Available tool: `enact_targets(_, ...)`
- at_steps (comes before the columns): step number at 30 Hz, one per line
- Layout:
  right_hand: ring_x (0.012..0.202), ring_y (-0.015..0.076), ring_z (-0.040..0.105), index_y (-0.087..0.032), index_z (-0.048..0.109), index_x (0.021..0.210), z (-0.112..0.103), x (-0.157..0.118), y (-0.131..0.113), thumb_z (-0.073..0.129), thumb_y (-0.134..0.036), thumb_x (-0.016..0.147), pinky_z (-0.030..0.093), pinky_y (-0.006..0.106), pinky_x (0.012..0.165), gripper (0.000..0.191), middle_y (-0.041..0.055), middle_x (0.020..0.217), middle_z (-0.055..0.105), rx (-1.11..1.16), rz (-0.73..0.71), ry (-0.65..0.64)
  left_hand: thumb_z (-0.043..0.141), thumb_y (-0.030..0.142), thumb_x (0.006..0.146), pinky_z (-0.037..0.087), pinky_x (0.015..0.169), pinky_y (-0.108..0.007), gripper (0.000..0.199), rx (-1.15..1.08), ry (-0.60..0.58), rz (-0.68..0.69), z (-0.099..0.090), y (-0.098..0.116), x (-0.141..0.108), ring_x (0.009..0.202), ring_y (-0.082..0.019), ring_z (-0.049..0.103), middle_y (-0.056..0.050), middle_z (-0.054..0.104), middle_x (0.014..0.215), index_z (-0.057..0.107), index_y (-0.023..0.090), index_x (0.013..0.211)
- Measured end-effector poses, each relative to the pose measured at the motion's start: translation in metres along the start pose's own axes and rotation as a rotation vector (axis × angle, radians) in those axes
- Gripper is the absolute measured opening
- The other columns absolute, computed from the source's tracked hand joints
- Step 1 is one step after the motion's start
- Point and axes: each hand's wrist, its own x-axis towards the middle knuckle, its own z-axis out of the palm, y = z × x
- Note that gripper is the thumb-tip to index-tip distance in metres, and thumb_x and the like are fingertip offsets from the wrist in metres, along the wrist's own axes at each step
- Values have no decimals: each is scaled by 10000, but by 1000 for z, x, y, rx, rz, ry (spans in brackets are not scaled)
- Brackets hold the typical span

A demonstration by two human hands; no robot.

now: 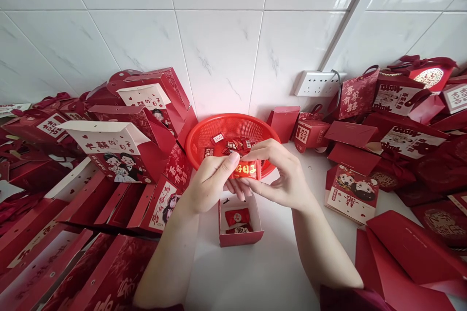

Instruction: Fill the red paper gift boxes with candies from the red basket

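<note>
Both hands meet at the middle, above a small open red box. A red wrapped candy with yellow lettering is pinched between my left hand and my right hand. My left thumb lies along its upper left corner; the right thumb and fingers grip its right side. Below them the open gift box stands on the white table, with red wrapped candies inside. Just behind the hands sits a red plastic basket holding several small red packets, partly hidden by my fingers.
Rows of open red gift boxes crowd the left side. Ribbon-tied boxes are piled at the right, with flat folded cartons in front of them. A white power strip is against the tiled wall.
</note>
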Motion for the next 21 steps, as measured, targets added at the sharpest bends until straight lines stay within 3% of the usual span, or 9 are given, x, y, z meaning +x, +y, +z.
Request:
enact_targets(8,838,203,634,-236,656,1026,0,0,10,778,-235,775,546,366,744,279,44,915,682,57,-49,-3,381,494,998,532,579,-274,542,-17,-71,-5,-2,3,-1,602,-168,674,-65,719,698,704,135,752)
enact_targets(21,824,191,630,-248,660,1058,-6,-1,12,767,-255,804,540,354,732,276,35,931,684,111,-63,-74,361,484,1006,535,626,-267,566,76,-80,-10,-3,5,-4,642,-161,663,-81,710,710,710,115,757)
